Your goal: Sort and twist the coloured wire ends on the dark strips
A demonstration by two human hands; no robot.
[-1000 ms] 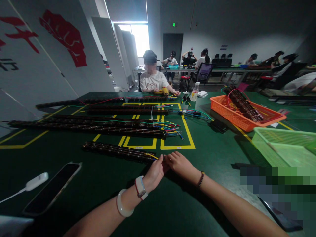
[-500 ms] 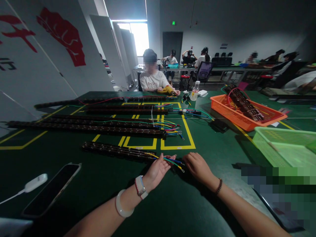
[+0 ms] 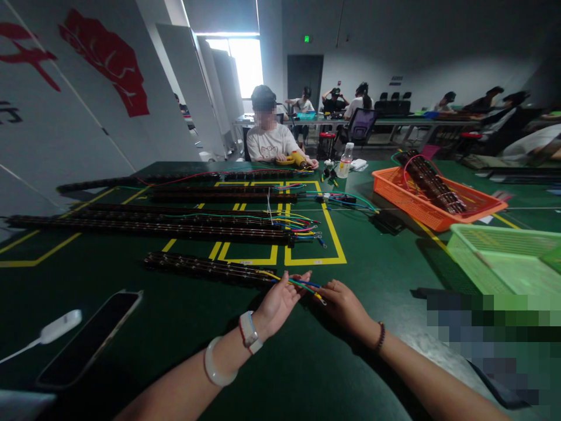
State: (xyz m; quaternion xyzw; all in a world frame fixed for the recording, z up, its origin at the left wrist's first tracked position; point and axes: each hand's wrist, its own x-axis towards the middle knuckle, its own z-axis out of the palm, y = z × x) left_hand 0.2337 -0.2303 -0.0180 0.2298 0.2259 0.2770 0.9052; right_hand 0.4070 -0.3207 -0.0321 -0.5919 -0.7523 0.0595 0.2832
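Note:
A short dark strip [image 3: 205,268] lies on the green table in front of me, with a bundle of coloured wires [image 3: 302,285] coming out of its right end. My left hand [image 3: 278,304] rests under the wires where they leave the strip, fingers spread and partly curled around them. My right hand [image 3: 344,304] is at the wires' free ends, fingers pinched on the tips with ring terminals.
Several longer dark strips [image 3: 175,225] with coloured wires lie farther back across yellow floor-tape boxes [image 3: 315,260]. An orange basket [image 3: 433,216] of strips and a green basket [image 3: 499,257] stand right. A black phone [image 3: 87,336] and white dongle [image 3: 59,327] lie left. A person [image 3: 272,140] sits opposite.
One second ago both hands met at the strip's end. The right hand then drew away to the right, the wires fanned out, and it now has come back onto their tips.

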